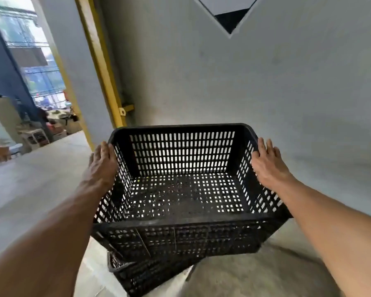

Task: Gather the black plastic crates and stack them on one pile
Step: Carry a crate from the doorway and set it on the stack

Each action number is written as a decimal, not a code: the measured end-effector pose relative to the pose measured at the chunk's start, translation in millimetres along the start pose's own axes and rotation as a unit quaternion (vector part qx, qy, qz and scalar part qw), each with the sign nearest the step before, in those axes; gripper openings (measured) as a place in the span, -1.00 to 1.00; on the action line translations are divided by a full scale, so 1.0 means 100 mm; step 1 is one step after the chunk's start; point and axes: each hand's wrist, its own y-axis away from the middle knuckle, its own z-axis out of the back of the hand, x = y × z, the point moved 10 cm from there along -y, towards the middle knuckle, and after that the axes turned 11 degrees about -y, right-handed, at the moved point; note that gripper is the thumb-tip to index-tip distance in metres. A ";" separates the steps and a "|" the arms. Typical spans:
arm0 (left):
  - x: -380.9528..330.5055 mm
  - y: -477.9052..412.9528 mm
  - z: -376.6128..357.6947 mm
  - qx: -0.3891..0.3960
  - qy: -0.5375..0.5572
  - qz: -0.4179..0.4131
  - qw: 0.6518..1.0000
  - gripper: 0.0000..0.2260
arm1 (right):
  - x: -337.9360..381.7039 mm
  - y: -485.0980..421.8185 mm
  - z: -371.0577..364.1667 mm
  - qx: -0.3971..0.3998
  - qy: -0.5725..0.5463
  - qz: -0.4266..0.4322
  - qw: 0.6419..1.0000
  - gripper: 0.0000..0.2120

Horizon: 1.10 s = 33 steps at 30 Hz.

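The left hand (101,166) and right hand (268,163) press flat, fingers straight, on the sides of the top crate (180,189). It should line up with the turned lower crate (150,275) before going down.

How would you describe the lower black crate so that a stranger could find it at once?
Start at the grey wall beside the yellow post; in front of it the left hand and the right hand hold a black slotted crate. Beneath it, on the concrete floor, lies the lower crate. Unlike the held one, no hand touches it, and it sits turned at an angle, mostly hidden.
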 end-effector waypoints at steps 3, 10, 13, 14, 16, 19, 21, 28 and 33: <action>-0.64 0.28 0.27 -0.023 0.003 -0.115 0.993 -0.33 | -0.45 0.95 0.16 0.005 0.008 -0.085 0.996 -0.47; -1.96 1.33 0.82 -0.076 0.028 -0.305 0.949 -0.25 | -1.39 3.24 0.62 0.009 0.060 -0.253 0.965 -0.45; -2.48 1.94 1.11 -0.090 0.053 -0.364 0.925 -0.26 | -1.67 4.38 0.82 0.006 0.057 -0.328 0.943 -0.42; -2.64 2.19 1.24 -0.098 0.064 -0.384 0.916 -0.26 | -1.74 4.80 0.89 0.002 0.055 -0.353 0.934 -0.41; -2.93 2.74 1.52 -0.113 0.084 -0.427 0.893 -0.29 | -1.80 5.66 1.02 0.003 0.059 -0.399 0.915 -0.41; -3.35 3.69 1.94 -0.143 0.115 -0.493 0.850 -0.33 | -1.75 7.05 1.21 0.001 0.077 -0.465 0.882 -0.42; -3.60 4.44 2.14 -0.166 0.132 -0.536 0.817 -0.33 | -1.66 8.02 1.31 0.011 0.086 -0.513 0.854 -0.44; -3.98 7.19 2.75 -0.165 0.144 -0.671 0.708 -0.37 | -1.01 11.07 1.64 0.056 0.103 -0.648 0.753 -0.47; -4.27 8.66 3.25 -0.171 0.160 -0.742 0.628 -0.27 | -0.57 12.53 1.92 0.073 0.090 -0.730 0.674 -0.44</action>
